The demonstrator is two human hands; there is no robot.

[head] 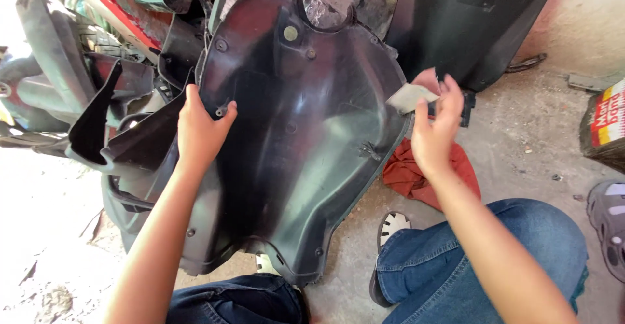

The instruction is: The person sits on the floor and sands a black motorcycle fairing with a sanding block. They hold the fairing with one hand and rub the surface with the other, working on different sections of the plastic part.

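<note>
Knees (482, 259) frame bare floor (521, 141) — left hand (198, 128) grips the panel (306, 135) by its left edge; right hand (433, 128) pinches a pale scrap (409, 96) just off the right edge.

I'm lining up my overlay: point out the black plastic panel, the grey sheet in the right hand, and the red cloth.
black plastic panel (306, 122), head view, middle of its inner face.
grey sheet (409, 96), head view, its flat centre.
red cloth (407, 175), head view, the fold left of the wrist.
</note>
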